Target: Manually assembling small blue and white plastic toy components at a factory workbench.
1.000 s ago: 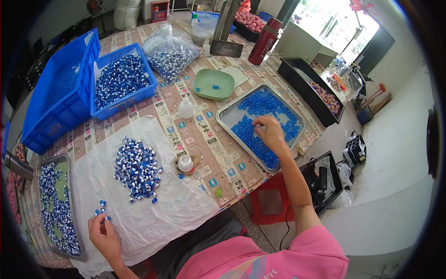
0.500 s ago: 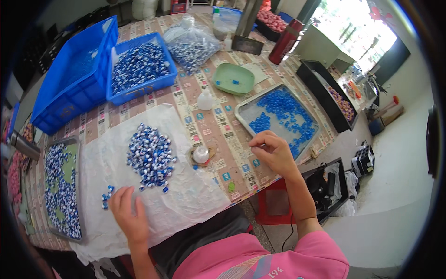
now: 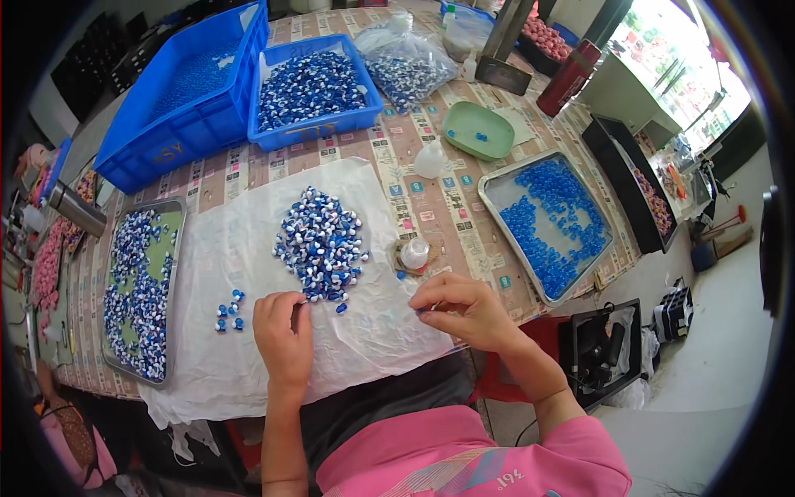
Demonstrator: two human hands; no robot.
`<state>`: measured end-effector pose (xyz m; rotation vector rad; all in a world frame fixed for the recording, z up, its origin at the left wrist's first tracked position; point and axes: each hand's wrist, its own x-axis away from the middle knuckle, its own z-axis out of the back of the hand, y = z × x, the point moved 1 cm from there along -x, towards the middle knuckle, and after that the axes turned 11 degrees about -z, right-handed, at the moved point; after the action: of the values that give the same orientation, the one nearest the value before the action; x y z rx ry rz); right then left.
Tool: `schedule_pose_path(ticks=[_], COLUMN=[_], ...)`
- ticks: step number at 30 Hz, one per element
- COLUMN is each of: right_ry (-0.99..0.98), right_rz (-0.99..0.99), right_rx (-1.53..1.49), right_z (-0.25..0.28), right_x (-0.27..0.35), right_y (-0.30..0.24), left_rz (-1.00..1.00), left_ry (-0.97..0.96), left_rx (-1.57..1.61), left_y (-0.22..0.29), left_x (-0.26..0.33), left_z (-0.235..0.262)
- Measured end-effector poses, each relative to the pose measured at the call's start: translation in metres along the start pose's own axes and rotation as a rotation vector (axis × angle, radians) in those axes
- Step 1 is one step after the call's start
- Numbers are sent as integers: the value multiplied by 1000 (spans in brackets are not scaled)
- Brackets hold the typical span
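Observation:
A heap of small blue-and-white beads (image 3: 319,242) lies on a crumpled white sheet (image 3: 224,265). At the heap's lower left, my left hand (image 3: 283,338) is closed, thumb near the forefinger; what it pinches is hidden. My right hand (image 3: 465,311) hovers over the sheet's right edge, pinching a small dark blue bead at the fingertips. Several blue paired beads (image 3: 230,311) sit apart, left of my left hand. Beyond my right hand stands a small whitish round pot (image 3: 413,253). Clear blue beads (image 3: 542,219) partly cover a metal tray (image 3: 487,189) on the right.
Another metal tray (image 3: 177,273) of blue-and-white beads stands at the left. Behind are blue crates (image 3: 178,124), a blue bin (image 3: 319,131), a bead-filled plastic bag (image 3: 410,70), a green dish (image 3: 479,142), a white bottle (image 3: 430,160) and a red flask (image 3: 569,79).
My right hand has moved from the clear blue beads' tray to the sheet. My left hand has closed and come nearer the heap, away from the paired beads. The view has shifted.

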<state>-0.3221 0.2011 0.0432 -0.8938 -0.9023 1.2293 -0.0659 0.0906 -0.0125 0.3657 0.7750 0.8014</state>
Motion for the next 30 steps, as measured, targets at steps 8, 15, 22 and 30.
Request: schedule_pose_path(ticks=[8, 15, 22, 30], right_ry=[-75, -77, -52, 56], right_rz=[-89, -74, -59, -170], right_rx=[-159, -93, -116, -254], right_z=[1, -2, 3, 4], right_x=[-1, -2, 0, -10], right_y=[15, 14, 15, -3], left_rz=[69, 392, 804, 858], left_ry=[-3, -57, -129, -122], left_rx=[439, 1073, 1511, 1699], left_y=[43, 61, 64, 51], left_x=[12, 29, 31, 34], left_z=[-8, -27, -33, -28])
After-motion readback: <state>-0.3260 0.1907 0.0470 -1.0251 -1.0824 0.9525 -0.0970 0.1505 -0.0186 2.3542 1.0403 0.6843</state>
